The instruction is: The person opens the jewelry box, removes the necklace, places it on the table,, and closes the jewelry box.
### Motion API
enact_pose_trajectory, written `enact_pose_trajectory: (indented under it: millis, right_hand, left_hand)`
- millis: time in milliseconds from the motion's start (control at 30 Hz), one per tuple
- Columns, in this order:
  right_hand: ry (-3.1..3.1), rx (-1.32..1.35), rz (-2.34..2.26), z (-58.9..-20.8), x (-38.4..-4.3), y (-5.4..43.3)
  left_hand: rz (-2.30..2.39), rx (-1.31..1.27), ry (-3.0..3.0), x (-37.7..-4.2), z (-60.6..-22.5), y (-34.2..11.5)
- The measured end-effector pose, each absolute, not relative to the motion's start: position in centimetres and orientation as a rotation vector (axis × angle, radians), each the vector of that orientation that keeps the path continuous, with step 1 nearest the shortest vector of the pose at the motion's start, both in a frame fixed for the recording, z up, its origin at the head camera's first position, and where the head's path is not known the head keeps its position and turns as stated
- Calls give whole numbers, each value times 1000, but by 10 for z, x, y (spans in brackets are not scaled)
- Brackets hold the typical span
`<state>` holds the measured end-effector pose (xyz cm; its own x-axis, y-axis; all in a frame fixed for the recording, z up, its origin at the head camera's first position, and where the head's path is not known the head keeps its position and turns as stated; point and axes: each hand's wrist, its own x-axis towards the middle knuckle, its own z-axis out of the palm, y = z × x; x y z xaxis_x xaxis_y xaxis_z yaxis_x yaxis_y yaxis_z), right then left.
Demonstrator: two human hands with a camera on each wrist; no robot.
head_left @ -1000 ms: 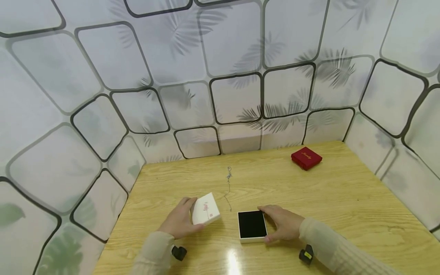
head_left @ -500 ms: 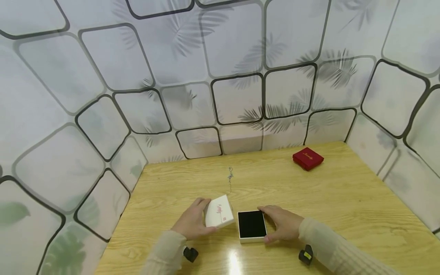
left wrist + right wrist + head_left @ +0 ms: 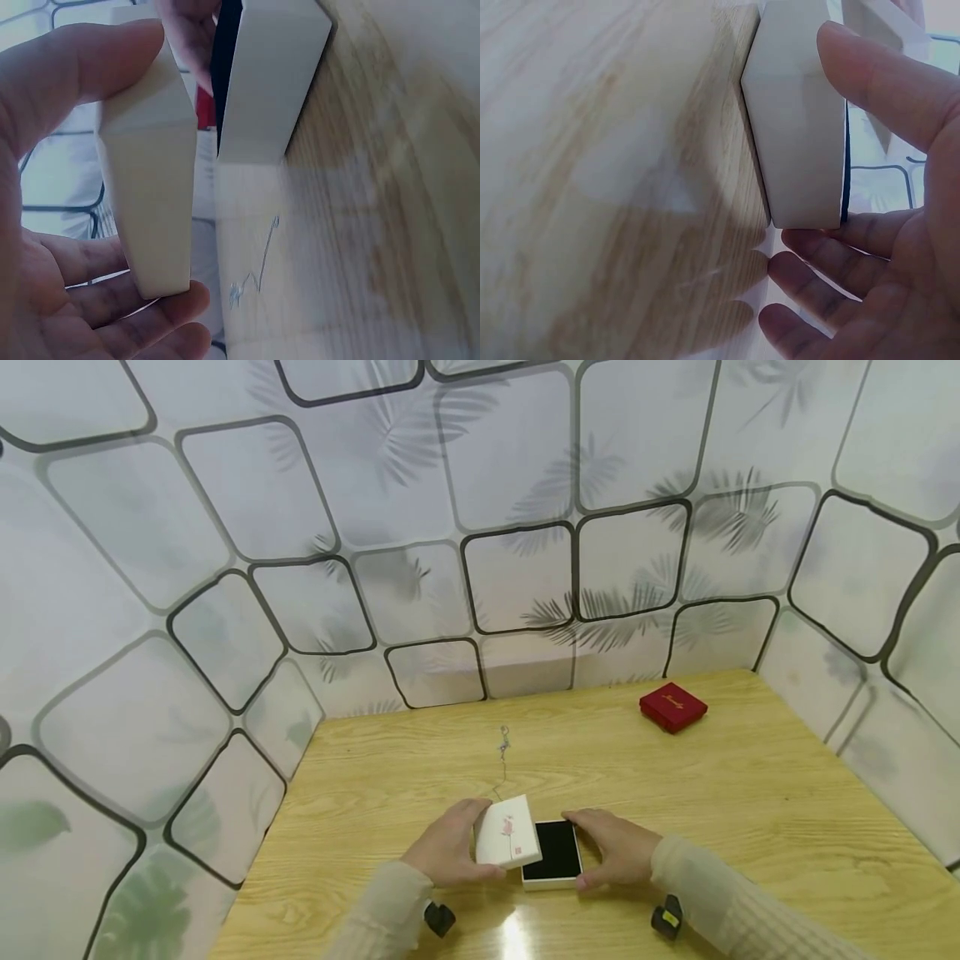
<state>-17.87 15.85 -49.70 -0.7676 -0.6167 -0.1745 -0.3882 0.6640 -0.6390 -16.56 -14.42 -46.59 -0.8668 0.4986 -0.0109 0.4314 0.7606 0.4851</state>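
Note:
In the head view my left hand grips a white box lid with a pink flower print, thumb on the near edge and fingers on the far one. The lid is tilted above the table and overlaps the left part of a white box base. That base lies on the table, with a black insert inside. My right hand holds the base at its right side, thumb near, fingers far. In the left wrist view the lid stays apart from the base.
A thin silver chain necklace lies on the wooden table beyond the lid, its near end partly hidden by it. A red box with gold lettering sits at the back right. Patterned curtains surround the table's back and sides.
My left hand has carried the lid to the right, from beside the base to over its left part. The right hand and the base have stayed in place.

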Motion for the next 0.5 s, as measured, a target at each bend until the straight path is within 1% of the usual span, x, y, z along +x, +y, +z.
enact_pose_trajectory:
  millis: [500]
  right_hand:
    - [2492, -781, -860, -495, -177, 157]
  left_hand:
    - [591, 896, 2788, -170, -479, -116]
